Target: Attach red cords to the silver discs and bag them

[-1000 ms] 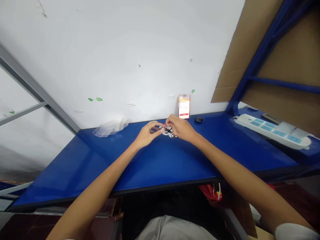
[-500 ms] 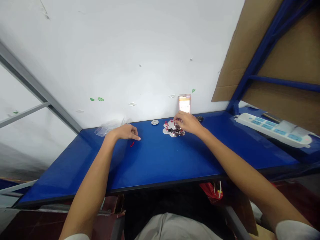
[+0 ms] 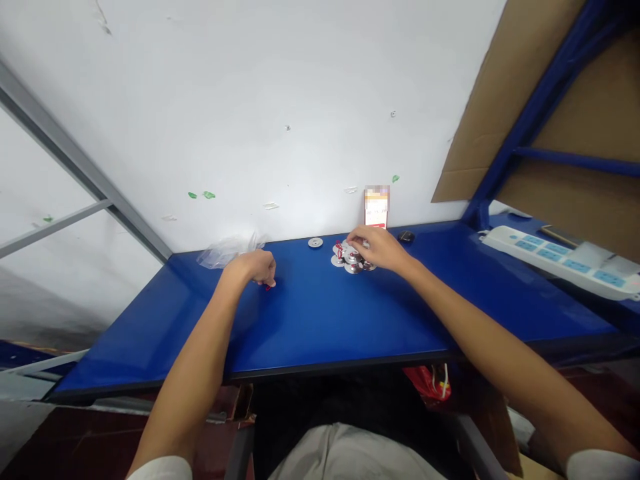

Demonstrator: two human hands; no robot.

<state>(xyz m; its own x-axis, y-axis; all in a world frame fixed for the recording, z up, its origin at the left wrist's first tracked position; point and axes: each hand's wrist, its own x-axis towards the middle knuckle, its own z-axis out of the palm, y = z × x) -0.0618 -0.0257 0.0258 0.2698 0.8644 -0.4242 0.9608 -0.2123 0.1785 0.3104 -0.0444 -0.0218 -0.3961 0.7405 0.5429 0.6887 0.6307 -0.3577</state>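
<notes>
My left hand [image 3: 255, 267] is over the left half of the blue table, its fingers bent down and pinched on a small red cord [image 3: 269, 288]. Right of the middle lies a cluster of shiny, domed metal discs like small cymbals [image 3: 353, 268], several with red cord loops [image 3: 339, 250]. My right hand [image 3: 377, 247] reaches over that cluster from the right, thumb and fingers curled together at its top; what lies between the fingertips is hidden. A single silver disc [image 3: 315, 243] rests apart, between the two hands, near the wall.
A clear plastic bag [image 3: 225, 252] lies by the wall behind my left hand. A phone [image 3: 376, 210] leans on the wall behind the cluster, with a black mouse [image 3: 406, 237] to its right. A white power strip [image 3: 560, 257] is at the far right of the blue table [image 3: 320, 320].
My left hand has dropped onto the red cord, which lay loose before, and its fingers have closed. My right hand stays at the disc cluster. The whole view has shifted slightly.
</notes>
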